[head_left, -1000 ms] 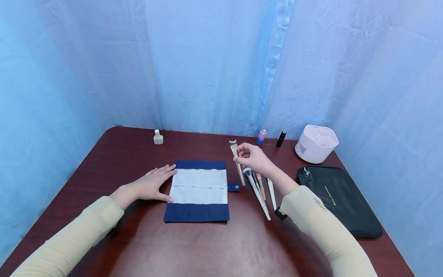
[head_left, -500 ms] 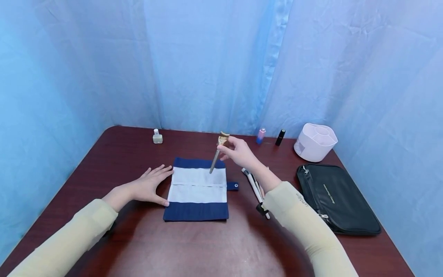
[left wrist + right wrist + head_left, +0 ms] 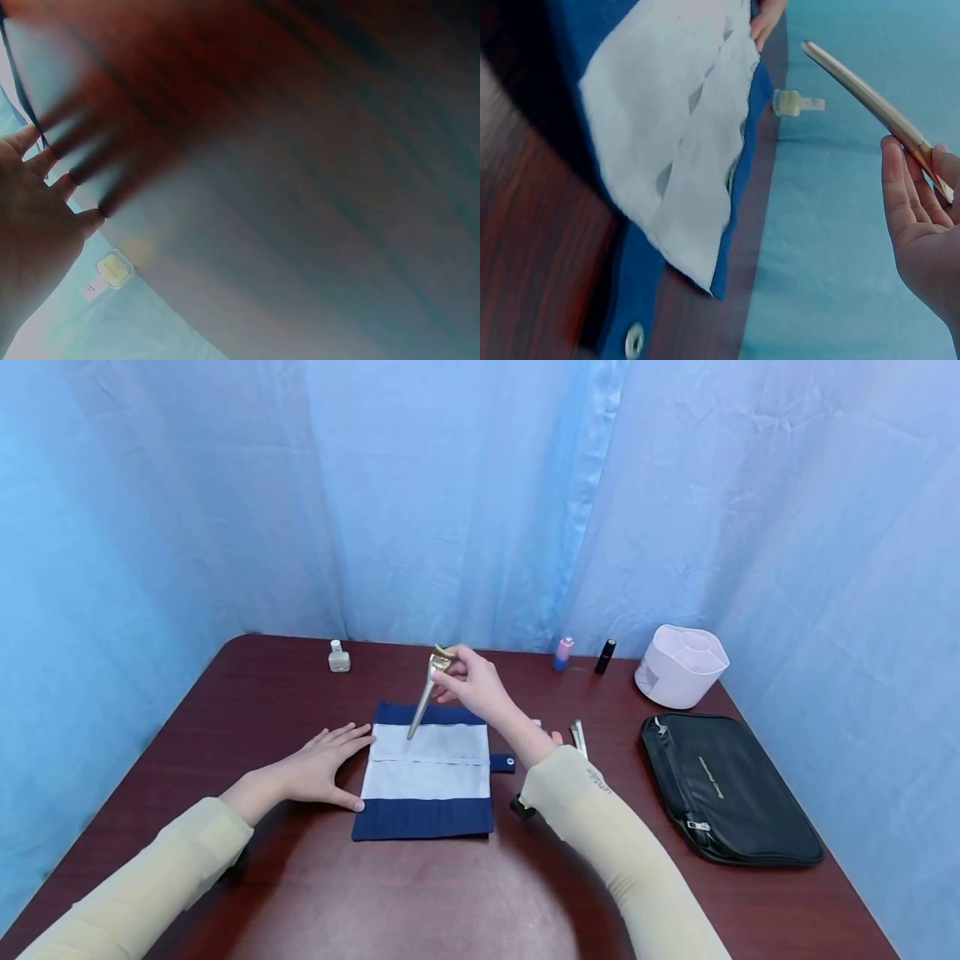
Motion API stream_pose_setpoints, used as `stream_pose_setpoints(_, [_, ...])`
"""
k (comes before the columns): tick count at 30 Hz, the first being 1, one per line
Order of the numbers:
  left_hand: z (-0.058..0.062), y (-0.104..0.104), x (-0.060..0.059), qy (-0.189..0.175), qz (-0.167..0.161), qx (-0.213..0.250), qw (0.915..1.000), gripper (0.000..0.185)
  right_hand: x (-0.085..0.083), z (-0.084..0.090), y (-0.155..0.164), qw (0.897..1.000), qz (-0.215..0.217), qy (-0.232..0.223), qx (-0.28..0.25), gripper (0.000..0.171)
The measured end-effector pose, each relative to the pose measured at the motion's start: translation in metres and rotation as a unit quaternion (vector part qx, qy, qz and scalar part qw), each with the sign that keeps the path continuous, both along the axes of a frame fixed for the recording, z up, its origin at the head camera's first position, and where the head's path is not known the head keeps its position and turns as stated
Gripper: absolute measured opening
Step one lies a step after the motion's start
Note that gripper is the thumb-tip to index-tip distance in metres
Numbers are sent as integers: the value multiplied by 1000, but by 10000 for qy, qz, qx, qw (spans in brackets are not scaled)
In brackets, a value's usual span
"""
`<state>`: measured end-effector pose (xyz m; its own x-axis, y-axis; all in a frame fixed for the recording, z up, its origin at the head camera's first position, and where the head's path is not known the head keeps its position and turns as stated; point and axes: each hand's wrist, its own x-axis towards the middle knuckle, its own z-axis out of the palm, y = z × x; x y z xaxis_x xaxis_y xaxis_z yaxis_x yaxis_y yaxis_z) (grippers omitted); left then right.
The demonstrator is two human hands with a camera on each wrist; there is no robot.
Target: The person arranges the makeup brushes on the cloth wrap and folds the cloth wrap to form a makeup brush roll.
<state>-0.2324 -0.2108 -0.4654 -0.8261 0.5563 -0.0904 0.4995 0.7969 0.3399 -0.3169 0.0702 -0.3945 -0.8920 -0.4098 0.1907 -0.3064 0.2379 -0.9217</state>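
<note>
Right hand (image 3: pixel 468 683): pinches the gold brush (image 3: pixel 423 700) near its head, handle tip over the pouch's (image 3: pixel 427 768) white pocket.
Left hand (image 3: pixel 318 767): flat, fingers spread, at the pouch's left edge.
Spare brushes (image 3: pixel 577 737): mostly hidden behind the right sleeve.
Left wrist view: blurred; probably tabletop.

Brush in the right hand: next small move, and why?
Probably lower the brush handle-first into a slot of the white pocket strip. The right hand pinches it near the bristle end, tilted, its handle tip just above the strip on the blue roll. The left hand lies flat on the table at the roll's left edge, steadying it.
</note>
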Motion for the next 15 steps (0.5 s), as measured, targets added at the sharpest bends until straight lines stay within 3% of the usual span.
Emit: stream_pose_setpoints(15, [-1,-1,-2,174,14,-206,9996,111,-10,-28,-40,9991,167,-343,202,26])
